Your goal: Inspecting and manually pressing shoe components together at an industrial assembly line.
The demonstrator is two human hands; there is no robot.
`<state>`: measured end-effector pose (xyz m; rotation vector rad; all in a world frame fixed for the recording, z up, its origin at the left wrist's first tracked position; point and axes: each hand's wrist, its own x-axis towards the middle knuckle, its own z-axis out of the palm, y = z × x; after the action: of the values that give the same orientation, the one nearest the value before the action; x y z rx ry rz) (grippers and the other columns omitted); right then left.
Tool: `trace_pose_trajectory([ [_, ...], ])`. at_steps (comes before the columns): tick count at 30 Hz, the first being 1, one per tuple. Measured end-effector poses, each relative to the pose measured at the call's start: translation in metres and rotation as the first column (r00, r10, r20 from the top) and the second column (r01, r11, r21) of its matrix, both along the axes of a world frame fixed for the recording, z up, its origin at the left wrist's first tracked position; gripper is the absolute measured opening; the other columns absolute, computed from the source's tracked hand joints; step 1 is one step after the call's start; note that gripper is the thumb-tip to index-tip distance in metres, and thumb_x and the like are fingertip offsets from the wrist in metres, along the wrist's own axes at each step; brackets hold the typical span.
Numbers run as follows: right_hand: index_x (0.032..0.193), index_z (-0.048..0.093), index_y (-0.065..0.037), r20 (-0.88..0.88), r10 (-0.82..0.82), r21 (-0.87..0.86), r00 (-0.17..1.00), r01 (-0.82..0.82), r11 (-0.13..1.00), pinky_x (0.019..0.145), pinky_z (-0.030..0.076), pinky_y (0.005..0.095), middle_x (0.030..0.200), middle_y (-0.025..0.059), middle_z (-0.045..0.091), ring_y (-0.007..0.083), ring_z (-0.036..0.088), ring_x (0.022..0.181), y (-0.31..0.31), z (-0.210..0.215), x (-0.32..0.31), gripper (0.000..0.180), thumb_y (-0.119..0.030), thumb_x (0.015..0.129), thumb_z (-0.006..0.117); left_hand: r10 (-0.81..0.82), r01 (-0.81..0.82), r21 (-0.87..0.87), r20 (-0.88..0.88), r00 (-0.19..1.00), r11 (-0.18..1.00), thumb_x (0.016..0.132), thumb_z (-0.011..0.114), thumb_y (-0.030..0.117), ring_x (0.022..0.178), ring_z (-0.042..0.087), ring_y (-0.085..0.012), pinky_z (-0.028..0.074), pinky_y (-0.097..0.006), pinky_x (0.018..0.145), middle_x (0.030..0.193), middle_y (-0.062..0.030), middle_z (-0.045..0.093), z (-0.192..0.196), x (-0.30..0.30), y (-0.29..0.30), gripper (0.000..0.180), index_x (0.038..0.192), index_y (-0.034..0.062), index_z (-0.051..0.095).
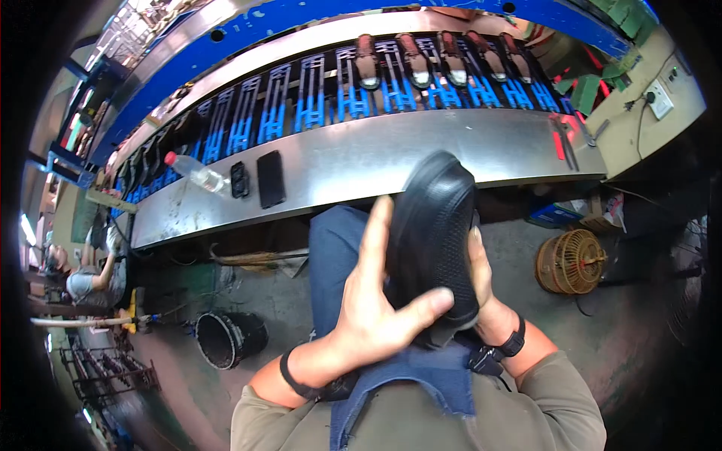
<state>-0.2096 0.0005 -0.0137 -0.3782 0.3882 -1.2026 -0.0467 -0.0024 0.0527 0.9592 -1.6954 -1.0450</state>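
A black shoe [436, 233] is held up over my lap, its toe pointing away from me. Dotted texture covers part of the face turned up to view. Along the shoe's left side lies my left hand [374, 301], its fingers stretched up the edge and its thumb pressing across the near end. My right hand [483, 279] grips the opposite side, with most of its fingers hidden behind the shoe.
Beyond the shoe runs a steel bench [331, 161] carrying a clear bottle [199, 174], a black phone [271, 179] and red-handled tools [560, 143]. Behind it, a blue rack [312, 101] holds several shoe-shaped pieces [414, 60]. A black bucket [229, 338] and wicker cage [570, 261] stand on the floor.
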Motion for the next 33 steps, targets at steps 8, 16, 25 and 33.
trace_pose_trajectory([
  [8,0.138,0.046,0.005,-0.902,-0.301,-0.427,0.308,-0.55,0.717,0.086,0.056,0.0371,0.113,0.024,0.068,0.031,0.071,0.103,0.001,0.022,0.015,0.061,-0.021,0.089,0.074,0.161,0.171,0.363,-0.724,0.671,0.916,0.087,0.066,0.029,0.1,0.07,-0.0272,0.058,-0.039,0.09,0.113,-0.0191,0.069,-0.05,0.074,-0.029,0.053,0.125,-0.0069,0.056],
  [16,0.125,0.052,0.001,-0.791,-0.532,-0.599,0.303,-0.562,0.57,0.049,0.046,0.0309,0.057,0.0062,0.056,0.018,0.062,0.05,-0.056,0.067,0.015,0.06,-0.029,0.083,0.082,0.219,0.464,0.46,-0.847,0.484,0.757,0.08,0.073,0.038,0.111,0.067,-0.0312,0.054,-0.044,0.1,0.124,-0.0202,0.064,-0.066,0.067,-0.009,0.077,0.14,-0.0033,0.048],
  [25,0.134,0.042,0.007,-0.813,-0.504,-0.537,0.291,-0.71,0.456,0.055,0.053,0.048,0.071,0.0233,0.065,0.0423,0.066,0.063,-0.055,0.077,0.003,0.058,-0.025,0.092,0.066,0.093,-0.024,0.205,-0.334,0.938,0.979,0.08,0.085,0.042,0.128,0.05,-0.0244,0.043,-0.04,0.108,0.138,-0.0151,0.046,-0.036,0.051,-0.014,0.101,0.154,0.005,0.026],
  [33,0.137,0.047,0.001,-0.734,-0.363,-0.677,0.574,-0.579,0.455,0.051,0.051,0.0452,0.069,0.0197,0.064,0.0387,0.064,0.055,-0.068,0.044,-0.002,0.047,-0.015,0.094,0.057,0.106,-0.084,0.134,-0.17,0.98,0.987,0.087,0.076,0.028,0.122,0.051,-0.0217,0.041,-0.037,0.106,0.132,-0.0137,0.051,-0.031,0.05,-0.009,0.08,0.15,0.0042,0.033],
])
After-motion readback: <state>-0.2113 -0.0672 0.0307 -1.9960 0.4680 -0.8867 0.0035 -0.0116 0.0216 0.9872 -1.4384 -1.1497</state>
